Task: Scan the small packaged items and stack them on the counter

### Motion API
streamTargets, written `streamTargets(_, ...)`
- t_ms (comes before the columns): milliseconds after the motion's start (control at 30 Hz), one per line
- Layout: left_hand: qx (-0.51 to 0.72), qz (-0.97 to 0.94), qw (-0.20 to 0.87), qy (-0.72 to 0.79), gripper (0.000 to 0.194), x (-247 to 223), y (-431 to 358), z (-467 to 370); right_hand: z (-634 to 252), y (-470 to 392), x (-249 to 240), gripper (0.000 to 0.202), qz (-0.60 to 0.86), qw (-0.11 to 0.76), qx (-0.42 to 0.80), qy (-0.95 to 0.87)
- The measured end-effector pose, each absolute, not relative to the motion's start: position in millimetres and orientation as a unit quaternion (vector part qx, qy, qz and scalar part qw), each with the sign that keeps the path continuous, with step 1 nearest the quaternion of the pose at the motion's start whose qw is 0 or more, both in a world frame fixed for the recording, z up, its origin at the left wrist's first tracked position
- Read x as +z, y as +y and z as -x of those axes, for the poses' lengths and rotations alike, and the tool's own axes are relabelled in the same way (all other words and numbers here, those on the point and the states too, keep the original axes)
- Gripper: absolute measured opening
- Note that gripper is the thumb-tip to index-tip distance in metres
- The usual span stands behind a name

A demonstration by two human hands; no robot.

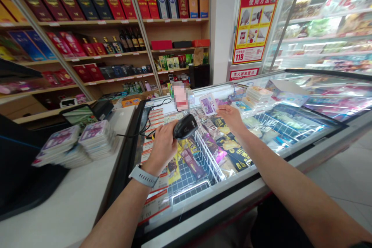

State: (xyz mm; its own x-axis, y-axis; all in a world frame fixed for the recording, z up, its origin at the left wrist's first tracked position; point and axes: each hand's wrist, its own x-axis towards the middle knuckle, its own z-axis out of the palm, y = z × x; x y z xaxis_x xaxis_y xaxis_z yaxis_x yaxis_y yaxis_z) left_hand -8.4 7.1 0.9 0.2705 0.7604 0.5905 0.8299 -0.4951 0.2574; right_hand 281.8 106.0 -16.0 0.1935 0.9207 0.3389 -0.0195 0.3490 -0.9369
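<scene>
My left hand, with a grey watch on the wrist, is wrapped round a black handheld scanner above the glass-topped freezer. The scanner's head points right, and its cable runs off to the left. My right hand pinches the right edge of a flat white and purple packet, held up over the glass with its printed face showing. Beyond the glass, a white wire basket holds yellow and purple packages.
Stacks of similar packets stand on the white counter at left, beside a dark monitor. Another packet pile lies on the freezer at right. Shelves of boxes and bottles line the back.
</scene>
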Motion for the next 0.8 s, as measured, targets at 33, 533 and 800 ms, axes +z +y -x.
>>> streamTargets(33, -0.34, 0.794, 0.051, -0.5, 0.057, 0.7, 7.3, 8.3, -281.8, 105.8, -15.8, 0.044, 0.435, 0.638, 0.37, -0.518)
streamTargets(533, -0.346, 0.793, 0.049, -0.499, 0.055, 1.6, 6.5, 6.9, -281.7, 105.1, -15.3, 0.046, 0.439, 0.635, 0.364, -0.521)
streamTargets(800, -0.344, 0.795, 0.048, -0.498, 0.053, 1.2, 6.1, 7.3, -281.5, 104.6, -15.4, 0.044, 0.439, 0.639, 0.366, -0.515)
